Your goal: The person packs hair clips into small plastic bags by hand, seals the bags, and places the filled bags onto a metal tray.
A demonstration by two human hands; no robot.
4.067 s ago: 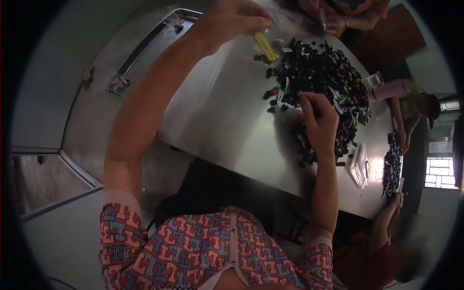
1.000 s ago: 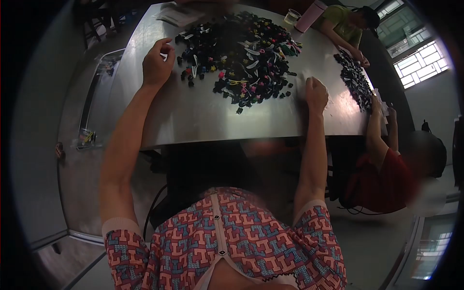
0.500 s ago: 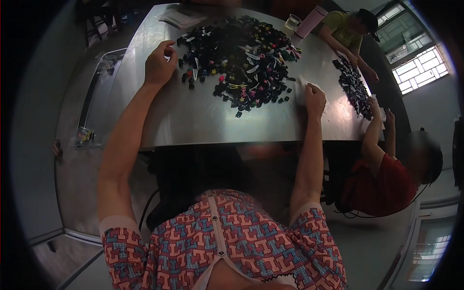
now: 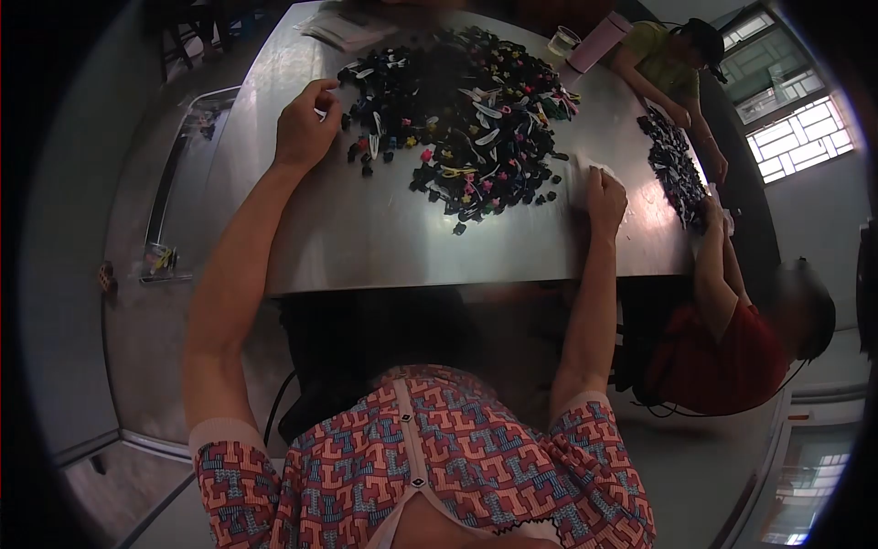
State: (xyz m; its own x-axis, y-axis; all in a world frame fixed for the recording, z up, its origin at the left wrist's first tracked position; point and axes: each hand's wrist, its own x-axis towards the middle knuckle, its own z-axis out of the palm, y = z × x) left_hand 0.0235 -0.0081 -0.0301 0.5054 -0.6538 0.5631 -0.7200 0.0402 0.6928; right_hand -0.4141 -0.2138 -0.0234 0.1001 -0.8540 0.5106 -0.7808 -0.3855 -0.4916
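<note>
A big heap of small hair clips (image 4: 485,137), mostly black with some white, pink and yellow ones, is spread over the metal table (image 4: 366,247). My left hand (image 4: 309,128) is at the heap's left edge, its fingers loosely curled and a gap showing between thumb and forefinger. I see nothing held in it. To the right of the heap, my right hand (image 4: 607,203) is closed on a thin white plastic bag (image 4: 591,168), low over the tabletop. The hand covers part of the bag.
A stack of flat, pale sheets or bags (image 4: 346,33) lies at the far left. A pink bottle (image 4: 598,42) and a glass cup (image 4: 563,41) stand at the far right. Two people sit along the right side, by a second dark heap (image 4: 675,169).
The table and heap sit slightly lower and further right in view. My hands keep nearly the same poses. The hands of the person in red have moved closer together near the second heap.
</note>
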